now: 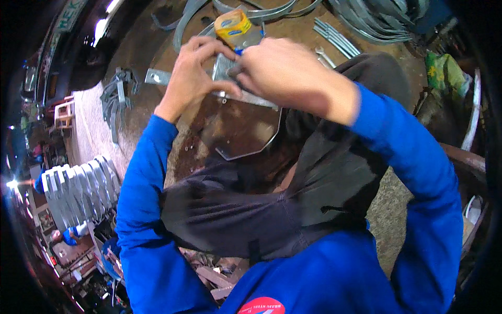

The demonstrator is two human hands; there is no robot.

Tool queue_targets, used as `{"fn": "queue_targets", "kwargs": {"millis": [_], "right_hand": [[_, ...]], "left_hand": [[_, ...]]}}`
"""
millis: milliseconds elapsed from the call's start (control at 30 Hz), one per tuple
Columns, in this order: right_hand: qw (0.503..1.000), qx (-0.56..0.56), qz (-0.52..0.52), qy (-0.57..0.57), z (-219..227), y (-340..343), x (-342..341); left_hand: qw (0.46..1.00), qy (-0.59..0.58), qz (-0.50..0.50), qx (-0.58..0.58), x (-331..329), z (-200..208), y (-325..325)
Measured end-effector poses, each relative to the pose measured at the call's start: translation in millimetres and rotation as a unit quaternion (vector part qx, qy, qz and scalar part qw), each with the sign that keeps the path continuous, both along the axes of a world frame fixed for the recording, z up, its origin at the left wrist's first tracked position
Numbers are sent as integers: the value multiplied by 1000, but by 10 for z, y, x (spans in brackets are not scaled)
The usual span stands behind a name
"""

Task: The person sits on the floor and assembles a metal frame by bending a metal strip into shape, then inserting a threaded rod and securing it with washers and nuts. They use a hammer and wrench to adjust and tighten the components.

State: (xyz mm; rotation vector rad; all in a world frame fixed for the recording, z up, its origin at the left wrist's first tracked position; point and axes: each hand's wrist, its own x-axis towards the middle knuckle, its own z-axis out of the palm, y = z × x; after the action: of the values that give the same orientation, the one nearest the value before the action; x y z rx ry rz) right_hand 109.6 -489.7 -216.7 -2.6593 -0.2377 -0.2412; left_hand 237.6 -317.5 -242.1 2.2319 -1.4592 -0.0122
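Note:
My left hand (193, 78) curves its thumb and fingers around a grey metal bracket (221, 67) in front of me. Closed against the same bracket, my right hand (287, 73) hides most of what its fingers grip; a bit of blue shows by the knuckles. Below the fingers lies a flat metal strip (253, 99) with a small bolt or nut (224, 101) at its edge. A bent metal strap (261, 150) curves from it toward my legs. Just beyond the hands stands a yellow, cut-open plastic container (233, 27).
Coiled metal strips (371, 21) lie at the far right, near several thin rods (334, 37) and a wrench (325, 58). Left are loose brackets (117, 97) and a stack of bent metal bands (81, 191). A green-yellow sack (447, 73) lies right. Another person (70, 235) is at lower left.

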Motion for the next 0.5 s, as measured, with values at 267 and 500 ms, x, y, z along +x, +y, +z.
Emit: {"fn": "queue_targets", "kwargs": {"millis": [267,500], "right_hand": [[1000,-17,12,11,-134,3,-61],[996,-29,7,-80,-141,22,-43]], "left_hand": [[999,38,-6,-4,-6,32,-60],[999,30,11,6,31,11,-27]]}}
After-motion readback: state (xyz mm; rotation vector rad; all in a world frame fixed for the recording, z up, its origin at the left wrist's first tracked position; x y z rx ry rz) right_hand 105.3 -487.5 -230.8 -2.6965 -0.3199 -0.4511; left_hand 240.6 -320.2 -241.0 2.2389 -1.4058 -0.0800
